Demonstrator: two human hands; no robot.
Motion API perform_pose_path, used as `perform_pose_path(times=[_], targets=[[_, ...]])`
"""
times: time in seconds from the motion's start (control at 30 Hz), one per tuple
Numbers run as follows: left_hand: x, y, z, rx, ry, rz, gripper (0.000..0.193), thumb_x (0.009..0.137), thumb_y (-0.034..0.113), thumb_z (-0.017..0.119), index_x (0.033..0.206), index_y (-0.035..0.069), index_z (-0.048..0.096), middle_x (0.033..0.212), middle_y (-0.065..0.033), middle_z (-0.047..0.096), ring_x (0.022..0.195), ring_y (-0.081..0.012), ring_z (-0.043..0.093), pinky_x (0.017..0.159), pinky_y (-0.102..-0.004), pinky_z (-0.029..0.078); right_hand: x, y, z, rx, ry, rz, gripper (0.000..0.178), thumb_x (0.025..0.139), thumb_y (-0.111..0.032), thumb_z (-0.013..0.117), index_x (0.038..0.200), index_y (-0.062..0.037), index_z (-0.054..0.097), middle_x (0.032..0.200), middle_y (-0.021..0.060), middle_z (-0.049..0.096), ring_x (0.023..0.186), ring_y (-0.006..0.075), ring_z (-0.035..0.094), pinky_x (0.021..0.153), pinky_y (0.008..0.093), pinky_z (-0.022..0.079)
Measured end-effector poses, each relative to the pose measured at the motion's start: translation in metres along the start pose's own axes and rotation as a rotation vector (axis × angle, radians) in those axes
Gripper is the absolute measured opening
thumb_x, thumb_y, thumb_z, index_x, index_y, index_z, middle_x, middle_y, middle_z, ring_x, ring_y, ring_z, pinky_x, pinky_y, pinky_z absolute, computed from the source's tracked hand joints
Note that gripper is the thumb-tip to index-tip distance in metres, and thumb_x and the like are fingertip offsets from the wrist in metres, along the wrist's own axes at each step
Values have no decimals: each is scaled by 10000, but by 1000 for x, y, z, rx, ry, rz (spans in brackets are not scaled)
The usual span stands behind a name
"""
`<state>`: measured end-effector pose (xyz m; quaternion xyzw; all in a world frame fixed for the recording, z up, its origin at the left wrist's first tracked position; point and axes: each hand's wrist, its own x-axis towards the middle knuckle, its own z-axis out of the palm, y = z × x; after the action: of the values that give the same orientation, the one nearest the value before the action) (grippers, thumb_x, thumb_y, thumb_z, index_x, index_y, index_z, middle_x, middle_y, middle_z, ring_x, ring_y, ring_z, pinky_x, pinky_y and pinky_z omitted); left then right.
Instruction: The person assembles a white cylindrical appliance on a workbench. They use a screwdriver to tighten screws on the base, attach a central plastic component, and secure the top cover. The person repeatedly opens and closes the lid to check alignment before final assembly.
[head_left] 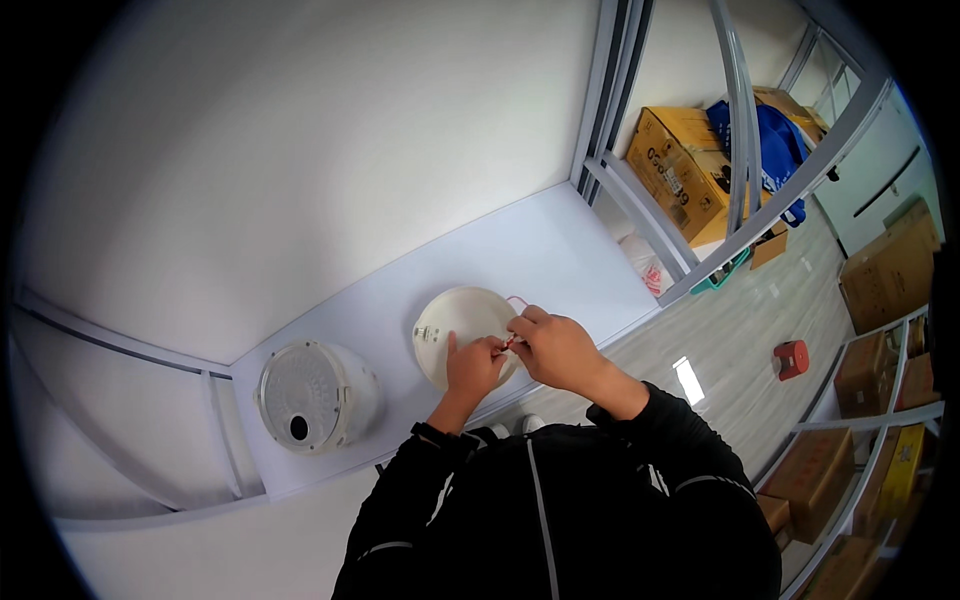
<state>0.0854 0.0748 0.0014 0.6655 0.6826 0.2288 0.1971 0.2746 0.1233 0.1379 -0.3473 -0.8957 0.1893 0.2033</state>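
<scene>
A round cream-white plastic shell (pixel 432 356), hollow side up, lies on the white bench in front of me. Small metal fittings (pixel 425 333) show on its left inner wall. Over its right side, my left hand (pixel 474 370) and my right hand (pixel 555 348) meet with pinched fingertips on a small piece with red on it (pixel 509 343), perhaps wire ends; its kind is too small to tell. My left thumb is raised. A thin pink wire (pixel 517 301) curves out past the shell's far right rim. Fingers hide part of the held piece.
A white, drum-shaped appliance housing (pixel 362 390) with a grey top and a dark round hole stands left on the bench (pixel 545 235). Metal frame posts (pixel 603 90) rise at right. Beyond are cardboard boxes (pixel 680 170), a blue bag (pixel 780 140), a red stool (pixel 791 360) and loaded shelves (pixel 850 430).
</scene>
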Motion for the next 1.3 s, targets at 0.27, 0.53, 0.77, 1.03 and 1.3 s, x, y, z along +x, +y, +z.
perform_pose_path(times=[0.27, 0.53, 0.77, 1.03, 1.3], targets=[[6, 1, 0, 64, -31, -11, 138, 878, 219, 743, 997, 148, 741, 934, -28, 756, 923, -276, 715, 1189, -658, 281, -4, -3, -1, -4, 62, -12, 209, 870, -122, 756, 1053, -59, 676, 969, 119, 678, 742, 355, 701, 650, 443, 565], [10, 6, -5, 148, -107, -43, 131, 939, 252, 710, 1018, 148, 712, 1010, -48, 757, 957, -306, 717, 1167, -686, 289, -5, -9, -14, 11, 107, -19, 175, 868, -126, 736, 998, -46, 650, 1007, 158, 674, 741, 365, 706, 641, 438, 568], [13, 5, -4, 164, -114, -59, 172, 997, 281, 639, 1060, 127, 684, 1034, -73, 757, 992, -346, 716, 1168, -691, 285, -10, -3, -18, 132, 145, 21, 193, 867, -125, 753, 1037, -69, 680, 985, 115, 690, 759, 345, 708, 663, 430, 568], [14, 10, -12, 65, -66, -134, 189, 1046, 273, 573, 1100, 108, 648, 1095, -88, 740, 1058, -339, 690, 1187, -679, 261, -13, 11, -43, 181, 287, 70, 181, 877, -97, 768, 1038, -66, 689, 983, 100, 693, 784, 316, 727, 674, 406, 571], [23, 35, -11, 46, 108, 98, 108, 1004, 209, 630, 1022, 105, 656, 1000, -82, 738, 934, -324, 683, 1085, -576, 365, -30, 28, -72, 178, 459, 146, 168, 925, -44, 746, 1069, 0, 671, 999, 130, 686, 777, 281, 717, 660, 333, 593]])
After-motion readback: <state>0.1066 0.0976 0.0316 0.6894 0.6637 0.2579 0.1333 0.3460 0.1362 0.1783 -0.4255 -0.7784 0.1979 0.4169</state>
